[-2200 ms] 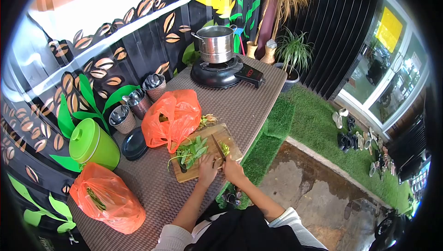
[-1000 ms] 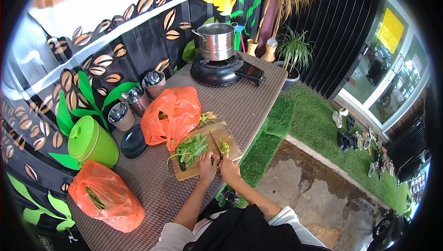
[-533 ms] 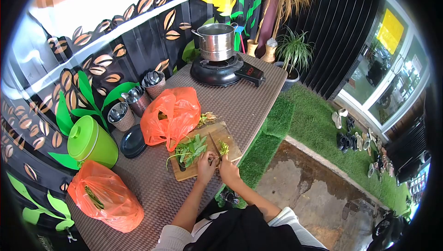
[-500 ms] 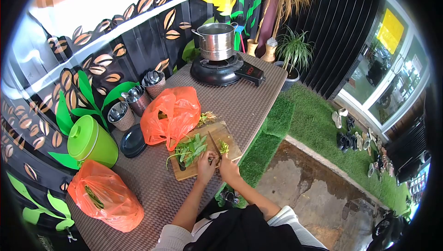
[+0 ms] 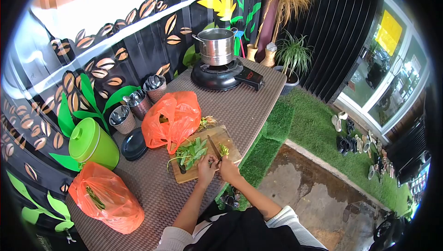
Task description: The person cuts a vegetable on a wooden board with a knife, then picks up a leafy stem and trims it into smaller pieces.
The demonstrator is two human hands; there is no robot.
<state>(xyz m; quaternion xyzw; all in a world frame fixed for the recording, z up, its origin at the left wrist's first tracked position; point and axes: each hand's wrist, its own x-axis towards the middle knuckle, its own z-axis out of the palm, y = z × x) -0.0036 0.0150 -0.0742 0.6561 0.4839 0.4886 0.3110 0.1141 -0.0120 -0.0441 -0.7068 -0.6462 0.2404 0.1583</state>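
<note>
A wooden cutting board (image 5: pixel 224 134) lies at the near edge of the brown woven-top table. Leafy greens (image 5: pixel 190 153) are spread on its left part, and a small pile of cut green pieces (image 5: pixel 224 150) sits on the right. My right hand (image 5: pixel 228 170) is wrapped round the handle of a knife (image 5: pixel 213 146), its blade pointing away over the board. Close beside it, my left hand (image 5: pixel 206 168) has its fingers bent together near the greens; what they hold is too small to make out.
Orange plastic bags (image 5: pixel 173 117) (image 5: pixel 108 200) stand on the table, with a green lidded bin (image 5: pixel 92 145), dark plates (image 5: pixel 134 144) and cutlery cups (image 5: pixel 122 119). A steel pot (image 5: pixel 216 48) sits on a black stove (image 5: pixel 217 76) at the far end.
The view has shifted slightly, so the table's things appear a little lower. Both hands stay close together over the board, with the knife still in my right hand.
</note>
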